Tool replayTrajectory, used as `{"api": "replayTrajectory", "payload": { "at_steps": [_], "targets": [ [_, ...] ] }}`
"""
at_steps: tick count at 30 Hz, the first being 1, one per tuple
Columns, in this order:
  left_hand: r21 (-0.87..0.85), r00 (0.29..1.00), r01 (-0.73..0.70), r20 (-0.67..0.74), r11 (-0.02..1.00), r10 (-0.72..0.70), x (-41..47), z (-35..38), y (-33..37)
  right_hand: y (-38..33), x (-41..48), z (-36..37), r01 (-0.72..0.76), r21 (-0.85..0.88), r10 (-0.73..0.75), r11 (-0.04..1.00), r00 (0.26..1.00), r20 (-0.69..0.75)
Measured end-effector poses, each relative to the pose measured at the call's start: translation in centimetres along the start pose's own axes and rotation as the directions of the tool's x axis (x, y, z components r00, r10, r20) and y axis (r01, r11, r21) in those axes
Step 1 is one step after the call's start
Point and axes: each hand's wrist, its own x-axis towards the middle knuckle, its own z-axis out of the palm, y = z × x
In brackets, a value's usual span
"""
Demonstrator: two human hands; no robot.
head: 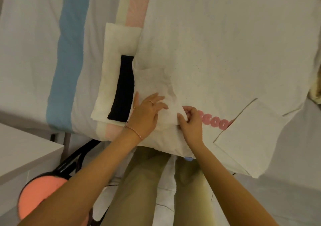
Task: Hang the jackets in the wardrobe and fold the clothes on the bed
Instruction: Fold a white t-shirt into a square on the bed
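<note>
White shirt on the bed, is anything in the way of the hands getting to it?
Nothing visible. The left hand rests flat on the white shirt, and the right hand pinches its fabric.

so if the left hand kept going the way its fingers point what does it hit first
Probably just more shirt: the left hand lies flat on it, fingers aimed at the wrinkle ahead; nothing else in that line.

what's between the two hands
In the head view, a fold of the shirt lies between the left hand, pressed flat on it, and the right hand, pinching it.
</note>
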Motion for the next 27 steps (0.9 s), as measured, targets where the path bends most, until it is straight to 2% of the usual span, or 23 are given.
{"api": "replayTrajectory", "payload": {
  "at_steps": [1, 3, 4, 6, 9, 11, 13, 15, 16, 17, 18, 20, 22, 24, 25, 27],
  "targets": [
    [0.123, 0.999, 0.012, 0.03, 0.992, -0.015, 0.5, -0.1, -0.4, 0.6, -0.5, -0.2, 0.025, -0.05, -0.026, 0.998, 0.999, -0.026],
    [0.346, 0.972, 0.037, 0.205, 0.938, -0.113, 1.0, 0.1, -1.8, 2.0, -1.6, -1.3, 0.051, -0.21, -0.062, 0.976, 0.997, -0.047],
    [0.426, 0.954, 0.03, 0.257, 0.904, -0.153, 0.9, 0.3, -2.6, 2.6, -2.1, -1.9, 0.05, -0.31, -0.062, 0.95, 0.998, -0.027],
    [0.501, 0.951, -0.001, 0.269, 0.866, -0.155, 0.4, 0.6, -3.8, 3.6, -3.1, -3.3, 0.031, -0.458, -0.031, 0.889, 0.999, 0.008],
    [0.513, 0.962, -0.06, 0.258, 0.856, -0.088, 0.3, 1.0, -3.3, 3.5, -4.0, -4.7, 0.057, -0.405, -0.063, 0.912, 0.998, -0.001],
    [0.538, 0.944, -0.198, 0.329, 0.819, 0.012, 1.0, 1.4, -2.7, 3.0, -3.6, -4.8, 0.22, -0.375, -0.225, 0.9, 0.974, 0.032],
    [0.543, 0.915, -0.285, 0.401, 0.79, 0.055, 2.5, 1.1, -2.5, 2.3, -2.4, -4.0, 0.435, -0.447, -0.41, 0.781, 0.898, 0.158],
    [0.528, 0.896, -0.325, 0.437, 0.784, 0.077, 4.5, 0.4, -2.7, 1.8, -1.2, -2.7, 0.599, -0.531, -0.514, 0.599, 0.797, 0.318],
    [0.514, 0.897, -0.331, 0.433, 0.791, 0.093, 5.6, -0.2, -2.9, 1.7, -0.5, -2.1, 0.643, -0.566, -0.522, 0.516, 0.76, 0.388],
    [0.503, 0.906, -0.316, 0.41, 0.804, 0.1, 6.7, -1.0, -3.3, 1.8, 0.2, -1.8, 0.646, -0.606, -0.48, 0.464, 0.759, 0.44],
    [0.504, 0.923, -0.286, 0.374, 0.815, 0.093, 7.5, -2.0, -3.8, 2.1, 0.8, -1.6, 0.604, -0.651, -0.407, 0.461, 0.795, 0.449],
    [0.528, 0.958, -0.207, 0.28, 0.824, 0.061, 8.5, -3.5, -4.9, 2.7, 1.6, -1.7, 0.457, -0.729, -0.267, 0.51, 0.889, 0.371],
    [0.464, 0.983, -0.133, 0.174, 0.876, 0.057, 7.5, -3.6, -5.4, 2.5, 1.1, -1.4, 0.371, -0.69, -0.282, 0.622, 0.928, 0.244],
    [0.267, 0.999, -0.044, 0.001, 0.963, 0.046, 5.0, -2.3, -4.6, 1.6, 0.0, -0.6, 0.318, -0.514, -0.348, 0.797, 0.937, 0.041],
    [0.134, 0.995, 0.027, -0.095, 0.991, -0.014, 3.4, -1.4, -3.8, 1.0, -0.4, -0.3, 0.269, -0.414, -0.308, 0.87, 0.951, -0.028],
    [-0.141, 0.942, 0.233, -0.211, 0.962, -0.259, 0.1, 0.7, -2.3, 0.5, -1.1, 0.2, 0.123, -0.28, -0.135, 0.952, 0.991, -0.024]
  ]
}}
